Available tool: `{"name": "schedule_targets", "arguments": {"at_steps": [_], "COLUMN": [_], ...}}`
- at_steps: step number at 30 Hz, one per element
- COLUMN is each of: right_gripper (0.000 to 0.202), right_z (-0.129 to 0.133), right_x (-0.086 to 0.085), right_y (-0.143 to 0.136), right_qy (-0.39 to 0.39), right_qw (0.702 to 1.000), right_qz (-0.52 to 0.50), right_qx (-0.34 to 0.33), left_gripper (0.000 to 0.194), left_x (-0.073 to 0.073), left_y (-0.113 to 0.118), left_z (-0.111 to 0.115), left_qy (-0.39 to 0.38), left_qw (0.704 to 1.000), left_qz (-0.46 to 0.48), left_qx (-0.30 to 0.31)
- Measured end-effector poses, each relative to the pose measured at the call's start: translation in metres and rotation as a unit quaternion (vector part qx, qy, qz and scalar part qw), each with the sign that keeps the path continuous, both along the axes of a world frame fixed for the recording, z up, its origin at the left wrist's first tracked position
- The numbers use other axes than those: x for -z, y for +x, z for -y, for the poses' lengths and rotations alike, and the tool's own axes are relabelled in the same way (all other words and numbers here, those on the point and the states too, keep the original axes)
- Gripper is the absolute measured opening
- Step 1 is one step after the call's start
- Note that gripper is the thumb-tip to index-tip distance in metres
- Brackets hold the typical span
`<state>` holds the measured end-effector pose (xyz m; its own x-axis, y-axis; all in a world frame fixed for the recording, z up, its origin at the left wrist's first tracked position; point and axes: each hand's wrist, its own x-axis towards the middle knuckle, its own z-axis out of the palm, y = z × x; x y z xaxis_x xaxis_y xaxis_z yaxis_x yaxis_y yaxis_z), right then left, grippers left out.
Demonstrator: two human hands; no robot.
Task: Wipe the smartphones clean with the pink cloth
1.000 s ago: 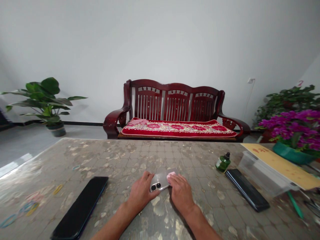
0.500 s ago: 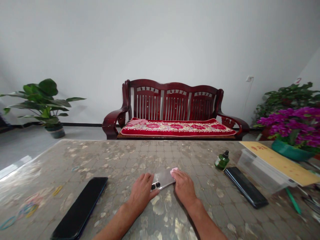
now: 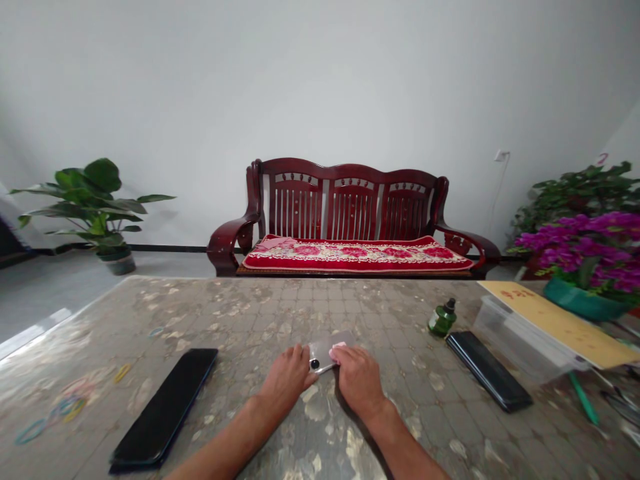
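A silver smartphone (image 3: 320, 348) lies back side up on the table in front of me, its round black camera lens showing. My left hand (image 3: 290, 369) grips the phone's left end, fingers over the edge and thumb along the near side. In my right hand (image 3: 359, 378) is a small pink cloth (image 3: 337, 348), pinched by the fingers and pressed on the right part of the phone's back. My left hand partly covers the camera area.
A long black case (image 3: 167, 407) lies to the left, near several coloured rubber bands (image 3: 70, 405). On the right are a green bottle (image 3: 443, 319), a black wallet (image 3: 487, 370), a clear plastic box (image 3: 520, 340) under a yellow folder (image 3: 555, 320), and a flower pot (image 3: 585, 300).
My right hand has slid the pink cloth leftward over the phone's back, closer to my left hand. My left hand stays on the phone's left end and covers more of the camera area.
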<state>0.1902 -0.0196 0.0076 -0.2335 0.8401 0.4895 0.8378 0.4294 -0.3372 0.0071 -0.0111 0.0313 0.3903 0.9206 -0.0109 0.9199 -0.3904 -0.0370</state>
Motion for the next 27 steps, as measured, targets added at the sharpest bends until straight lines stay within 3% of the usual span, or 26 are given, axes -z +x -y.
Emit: {"name": "schedule_targets", "arguments": {"at_steps": [5,13,21,27], "right_gripper": [0.040,0.045,0.043,0.042], "right_z": [-0.016,-0.024,-0.024,-0.014], "right_x": [0.004,0.013,0.006,-0.005], "right_y": [0.017,0.022,0.021,0.011], "right_qy": [-0.003,0.019,0.086,0.150], "right_qw": [0.997,0.992,0.977,0.977], "right_qz": [-0.071,-0.125,-0.189,-0.136], "right_qx": [0.036,0.000,-0.049,-0.059], "left_gripper": [0.036,0.041,0.027,0.028], "left_x": [-0.008,-0.009,-0.030,-0.020], "left_y": [0.005,0.010,-0.009,-0.019], "left_z": [0.000,-0.005,-0.012,-0.004], "left_qy": [0.000,-0.008,-0.043,-0.059], "left_qw": [0.999,0.998,0.996,0.996], "left_qz": [-0.045,-0.048,-0.020,0.053], "left_qx": [0.023,0.049,0.080,0.030]}}
